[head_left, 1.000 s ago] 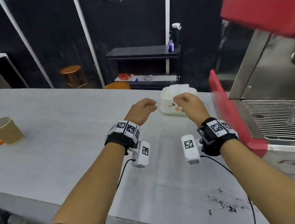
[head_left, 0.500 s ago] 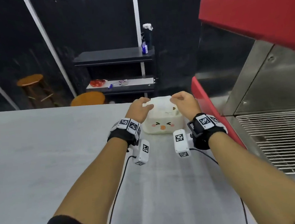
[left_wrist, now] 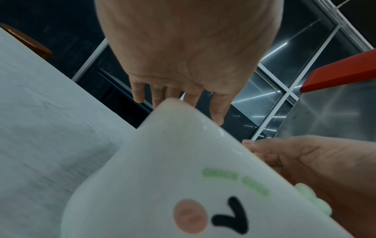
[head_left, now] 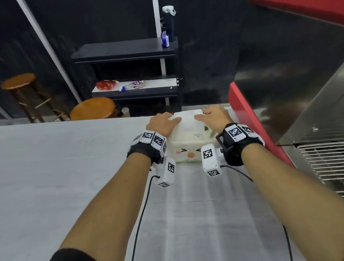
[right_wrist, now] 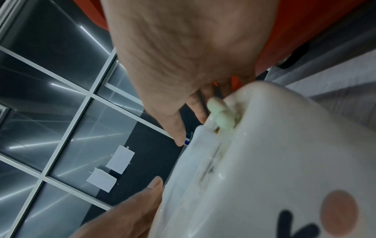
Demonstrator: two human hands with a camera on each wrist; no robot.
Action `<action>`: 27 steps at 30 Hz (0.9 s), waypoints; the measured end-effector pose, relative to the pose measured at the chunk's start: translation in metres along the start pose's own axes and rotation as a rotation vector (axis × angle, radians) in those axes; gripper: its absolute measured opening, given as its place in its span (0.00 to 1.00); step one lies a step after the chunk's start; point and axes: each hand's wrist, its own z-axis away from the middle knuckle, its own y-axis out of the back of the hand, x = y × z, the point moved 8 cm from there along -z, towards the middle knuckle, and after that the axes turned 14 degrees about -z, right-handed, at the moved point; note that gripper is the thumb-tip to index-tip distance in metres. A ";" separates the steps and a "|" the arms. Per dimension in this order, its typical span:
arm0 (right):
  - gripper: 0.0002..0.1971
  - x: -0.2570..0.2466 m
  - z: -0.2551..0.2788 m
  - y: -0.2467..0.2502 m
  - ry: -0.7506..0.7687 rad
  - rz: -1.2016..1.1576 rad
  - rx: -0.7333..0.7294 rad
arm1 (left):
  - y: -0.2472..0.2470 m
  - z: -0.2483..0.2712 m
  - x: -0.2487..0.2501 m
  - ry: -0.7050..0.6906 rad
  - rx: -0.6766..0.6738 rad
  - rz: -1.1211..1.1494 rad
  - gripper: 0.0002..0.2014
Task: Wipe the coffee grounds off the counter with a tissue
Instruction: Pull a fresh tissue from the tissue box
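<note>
A white tissue box (head_left: 189,147) with a cartoon face stands at the far edge of the grey counter (head_left: 56,171). My left hand (head_left: 163,121) lies on its top left and my right hand (head_left: 213,116) on its top right, thumbs pointing at each other. In the left wrist view the left hand (left_wrist: 179,90) reaches with straight fingers past the box (left_wrist: 183,161). In the right wrist view the right hand (right_wrist: 183,122) hovers flat over the box (right_wrist: 274,153) and its lid. No tissue is in either hand. No coffee grounds are in view.
A red and steel espresso machine (head_left: 247,123) stands right beside the box, its drip grate (head_left: 336,168) along the right. Beyond the counter's far edge are two wooden stools (head_left: 93,108) and a black shelf (head_left: 126,51).
Both hands have moved forward from loose fists near the box to lying spread on its top. The view has swung right and closer; the paper cup and the grounds have left the frame.
</note>
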 end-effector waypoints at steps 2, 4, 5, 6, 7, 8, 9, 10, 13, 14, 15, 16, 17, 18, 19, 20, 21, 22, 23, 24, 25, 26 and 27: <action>0.17 0.003 -0.003 -0.004 -0.008 0.015 -0.025 | -0.004 -0.004 -0.002 0.009 -0.010 -0.033 0.26; 0.16 0.006 -0.005 -0.006 -0.003 0.022 -0.031 | -0.006 -0.007 -0.005 0.014 0.005 -0.043 0.25; 0.16 0.006 -0.005 -0.006 0.006 0.025 -0.022 | -0.006 -0.007 -0.005 0.012 0.016 -0.043 0.24; 0.16 0.006 -0.006 -0.005 0.015 0.028 -0.010 | -0.006 -0.008 -0.004 0.007 0.026 -0.040 0.23; 0.15 0.007 -0.005 -0.004 0.029 0.023 0.007 | -0.006 -0.009 -0.003 -0.001 0.038 -0.032 0.22; 0.15 0.007 -0.005 -0.003 0.041 0.006 0.023 | -0.005 -0.010 -0.002 -0.011 0.050 -0.018 0.21; 0.15 0.007 -0.005 -0.002 0.058 -0.015 0.035 | -0.004 -0.010 -0.001 -0.022 0.066 -0.002 0.19; 0.16 0.006 -0.005 -0.001 0.074 -0.038 0.046 | -0.002 -0.009 0.001 -0.040 0.088 0.005 0.18; 0.09 0.003 -0.003 0.000 0.104 -0.051 0.087 | 0.007 -0.004 0.010 -0.110 0.194 0.024 0.13; 0.08 0.001 -0.002 0.002 0.113 -0.049 0.104 | 0.011 -0.001 0.013 -0.130 0.231 0.047 0.12; 0.07 -0.002 0.000 0.004 0.125 -0.055 0.125 | 0.015 0.002 0.016 -0.146 0.262 0.077 0.11; 0.08 -0.005 0.001 0.006 0.131 -0.066 0.143 | 0.018 0.005 0.017 -0.154 0.281 0.110 0.10; 0.08 -0.009 0.003 0.008 0.140 -0.079 0.156 | 0.022 0.008 0.018 -0.158 0.295 0.151 0.10; 0.09 -0.014 0.007 0.010 0.154 -0.096 0.163 | 0.025 0.012 0.018 -0.161 0.306 0.191 0.09; 0.10 -0.018 0.009 0.013 0.175 -0.111 0.169 | 0.028 0.014 0.018 -0.166 0.319 0.224 0.09; 0.11 -0.024 0.014 0.016 0.198 -0.120 0.176 | 0.032 0.019 0.018 -0.169 0.329 0.246 0.08; 0.11 -0.031 0.019 0.019 0.225 -0.122 0.184 | 0.036 0.024 0.019 -0.171 0.340 0.264 0.07; 0.11 -0.037 0.024 0.022 0.249 -0.124 0.193 | 0.040 0.029 0.019 -0.174 0.349 0.281 0.07; 0.11 -0.044 0.032 0.025 0.278 -0.125 0.202 | 0.045 0.036 0.020 -0.185 0.361 0.299 0.07; 0.10 -0.050 0.038 0.028 0.298 -0.130 0.208 | 0.049 0.043 0.020 -0.194 0.367 0.321 0.06; 0.09 -0.055 0.047 0.030 0.324 -0.138 0.217 | 0.053 0.052 0.020 -0.207 0.372 0.344 0.05; 0.09 -0.061 0.054 0.033 0.341 -0.149 0.225 | 0.056 0.059 0.020 -0.215 0.367 0.373 0.06; 0.09 -0.065 0.060 0.034 0.357 -0.157 0.228 | 0.058 0.065 0.020 -0.224 0.359 0.401 0.07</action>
